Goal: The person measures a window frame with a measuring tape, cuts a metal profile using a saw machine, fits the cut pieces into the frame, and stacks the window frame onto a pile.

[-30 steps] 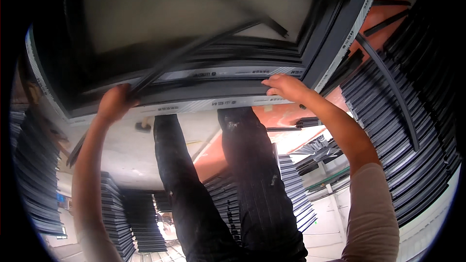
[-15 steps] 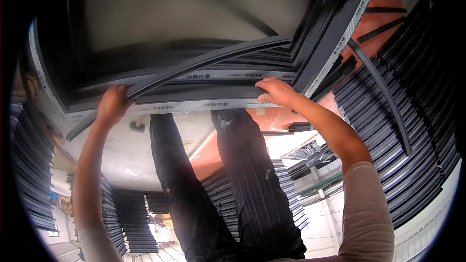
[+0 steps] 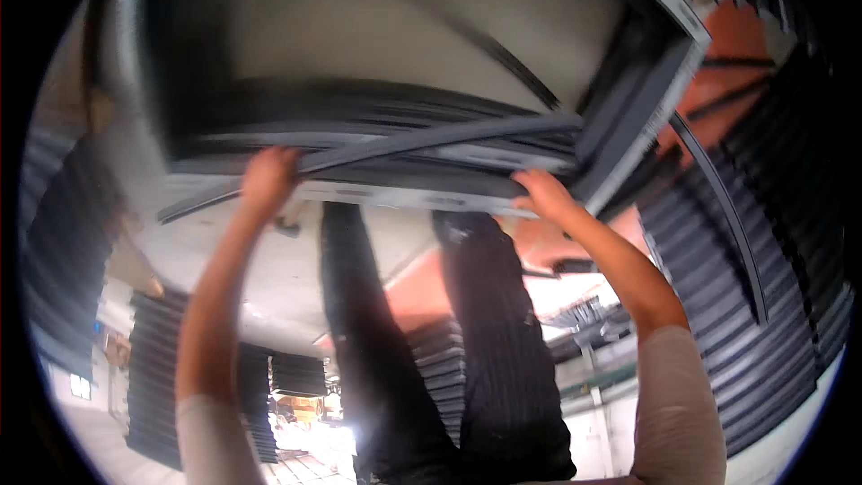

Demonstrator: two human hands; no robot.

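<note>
A large dark grey window frame, with pale film strips on its outer edges, is tilted in front of me. My left hand is closed over its near rail, towards the left end. Under or beside those fingers runs a long, slightly bowed dark strip, slanting across the frame's lower right corner and sticking out past the rail at the left. My right hand grips the same rail further right, thumb and fingers over its edge. The undersides of both grips are hidden, and motion blurs the picture.
Ribbed stacks of dark profiles stand at the right, with more stacks at the left. Another loose curved dark strip hangs beside the right stack. My legs are below the frame, over pale and orange-red flooring.
The frame, the strip and both hands appear further right and the left end looks higher. The whole view has shifted too. Both hands keep their hold on the near rail.
</note>
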